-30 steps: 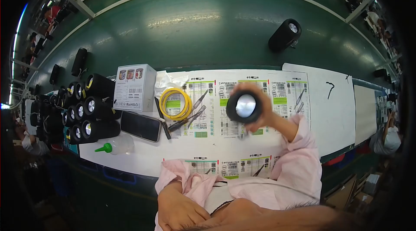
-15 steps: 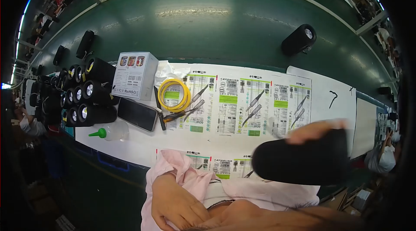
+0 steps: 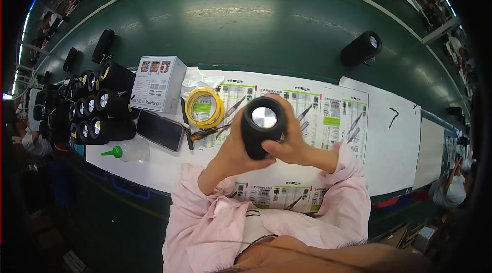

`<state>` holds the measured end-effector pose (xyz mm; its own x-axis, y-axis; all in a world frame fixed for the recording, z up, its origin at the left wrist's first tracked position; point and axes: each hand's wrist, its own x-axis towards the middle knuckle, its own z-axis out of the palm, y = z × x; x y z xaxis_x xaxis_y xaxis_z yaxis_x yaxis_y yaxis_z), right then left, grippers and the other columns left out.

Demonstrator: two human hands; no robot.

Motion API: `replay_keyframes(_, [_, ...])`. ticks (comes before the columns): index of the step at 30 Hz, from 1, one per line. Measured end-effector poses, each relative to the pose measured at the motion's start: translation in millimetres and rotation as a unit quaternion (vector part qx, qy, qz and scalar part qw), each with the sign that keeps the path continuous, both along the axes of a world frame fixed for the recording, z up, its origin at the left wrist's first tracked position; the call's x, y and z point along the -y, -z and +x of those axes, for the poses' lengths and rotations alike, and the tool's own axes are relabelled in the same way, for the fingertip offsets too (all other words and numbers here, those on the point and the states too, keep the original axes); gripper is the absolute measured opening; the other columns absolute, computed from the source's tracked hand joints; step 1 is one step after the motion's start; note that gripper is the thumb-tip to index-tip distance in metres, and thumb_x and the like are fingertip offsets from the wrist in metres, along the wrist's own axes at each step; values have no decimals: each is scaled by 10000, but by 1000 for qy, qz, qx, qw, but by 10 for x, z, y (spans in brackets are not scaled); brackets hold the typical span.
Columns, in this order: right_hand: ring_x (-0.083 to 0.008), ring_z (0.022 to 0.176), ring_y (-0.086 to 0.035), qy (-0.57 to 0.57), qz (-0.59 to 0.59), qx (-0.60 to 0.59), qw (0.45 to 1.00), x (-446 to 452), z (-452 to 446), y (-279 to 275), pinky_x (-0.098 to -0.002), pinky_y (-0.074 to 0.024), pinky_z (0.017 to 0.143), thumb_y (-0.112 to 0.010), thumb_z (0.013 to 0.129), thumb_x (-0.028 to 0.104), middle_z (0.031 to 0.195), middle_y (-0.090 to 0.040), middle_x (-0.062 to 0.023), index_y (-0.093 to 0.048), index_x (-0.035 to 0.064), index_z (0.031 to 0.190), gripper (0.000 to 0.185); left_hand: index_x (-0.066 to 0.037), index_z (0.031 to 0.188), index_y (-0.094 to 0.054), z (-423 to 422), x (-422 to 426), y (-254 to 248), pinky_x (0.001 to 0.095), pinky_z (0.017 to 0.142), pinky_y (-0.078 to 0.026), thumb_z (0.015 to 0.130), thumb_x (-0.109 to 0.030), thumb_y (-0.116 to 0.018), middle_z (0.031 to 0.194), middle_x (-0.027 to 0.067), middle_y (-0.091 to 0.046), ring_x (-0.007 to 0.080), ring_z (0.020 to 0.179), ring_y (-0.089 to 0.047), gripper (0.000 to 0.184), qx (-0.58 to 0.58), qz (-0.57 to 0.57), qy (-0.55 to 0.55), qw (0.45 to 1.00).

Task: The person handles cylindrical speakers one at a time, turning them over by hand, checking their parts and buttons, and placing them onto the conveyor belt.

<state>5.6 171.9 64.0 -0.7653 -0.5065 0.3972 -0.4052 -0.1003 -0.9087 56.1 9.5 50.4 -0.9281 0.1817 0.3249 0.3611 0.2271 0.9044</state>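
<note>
A black cylindrical speaker [image 3: 254,142] is held up in front of me, its round end with a shiny silver disc tilted toward the camera. My left hand [image 3: 231,147] is wrapped round its left side. On the other side my right hand [image 3: 293,140] grips it, the thumb across the lower front. Beneath them lies a printed sheet [image 3: 328,114] with pictures of cables. Left of my hands sit rolls of yellow tape [image 3: 219,111], a dark phone [image 3: 160,130] and a small tool with an orange part [image 3: 204,132].
Several black speakers [image 3: 115,129] are stacked at the left beside a white box [image 3: 158,86]. A clear bottle with a green nozzle [image 3: 134,150] lies near the front edge. Another speaker [image 3: 361,48] rests on the green surface [image 3: 230,32] at the back right. Other people are at the far sides.
The speaker has moved from the right to the middle and turned its silver end toward the camera. My left hand has risen from my lap and now holds it together with my right.
</note>
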Motion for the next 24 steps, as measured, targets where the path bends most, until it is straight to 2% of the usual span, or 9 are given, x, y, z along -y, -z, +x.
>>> replay_keyframes(2, [-285,1158,-441,-27,43,100,994,185,8,20,-362,-343,974,-698,741,276,1239,-427,-185,-186,9,1349,838,-69,1383,-85,24,41,183,411,1021,-312,531,-155,-843,1328,180,-325,307,1248,-349,1144,70,83,-54,993])
replay_keyframes(5, [-349,1222,-355,-39,93,66,993,285,-45,90,-375,-288,1012,-688,748,372,1317,-302,-246,-182,2,1351,870,-89,1399,10,-19,165,288,384,1004,-352,517,-121,-858,1329,171,-334,285,1220,-399,1238,75,117,-82,987])
replay_keyframes(7, [-388,1204,-363,-20,146,-36,988,261,-91,131,-393,-311,998,-693,734,391,1318,-286,-266,-184,-3,1351,892,-102,1402,36,-34,165,354,381,1002,-355,521,-138,-860,1335,171,-328,279,1223,-394,1257,74,161,-90,980])
replay_keyframes(11, [-447,1151,-390,-15,253,-95,963,213,-19,134,-435,-365,949,-712,698,404,1323,-253,-287,-170,-18,1351,948,-123,1398,83,-131,228,309,382,981,-383,643,-355,-798,1333,161,-311,271,1191,-421,1183,84,320,-101,938])
replay_keyframes(12, [-382,975,-528,28,275,-171,946,239,26,98,-404,-466,788,-699,710,384,1197,-400,-261,-281,-25,1306,835,-119,1400,69,-150,250,282,353,968,-390,688,-452,-737,1317,151,-317,250,1170,-427,1126,70,285,-109,950])
replay_keyframes(15, [-260,701,-584,51,391,-168,903,229,170,145,-330,-482,590,-666,754,345,954,-531,-172,-445,-14,1179,598,-116,1404,42,-168,252,325,326,954,-393,694,-479,-720,1310,143,-318,233,1163,-419,1103,68,273,-158,946])
replay_keyframes(16, [-188,505,-535,100,401,-243,878,244,177,120,-290,-438,467,-637,784,304,712,-543,-74,-542,20,935,335,-111,1406,17,-175,260,329,308,947,-390,709,-499,-699,1307,133,-319,219,1165,-407,1072,70,269,-165,946])
replay_keyframes(19, [-211,456,-534,55,411,-261,872,201,146,187,-313,-434,447,-617,802,258,614,-545,-66,-503,49,791,238,-106,1405,-5,-187,274,324,302,947,-386,720,-503,-688,1308,129,-320,214,1161,-410,1046,85,275,-171,942])
replay_keyframes(24, [-263,411,-506,-101,272,-50,956,174,165,42,-355,-396,411,-560,818,144,490,-483,-90,-459,47,730,165,-94,1404,-66,-204,302,393,291,944,-378,767,-501,-641,1282,121,-362,196,1135,-434,950,87,273,-189,939])
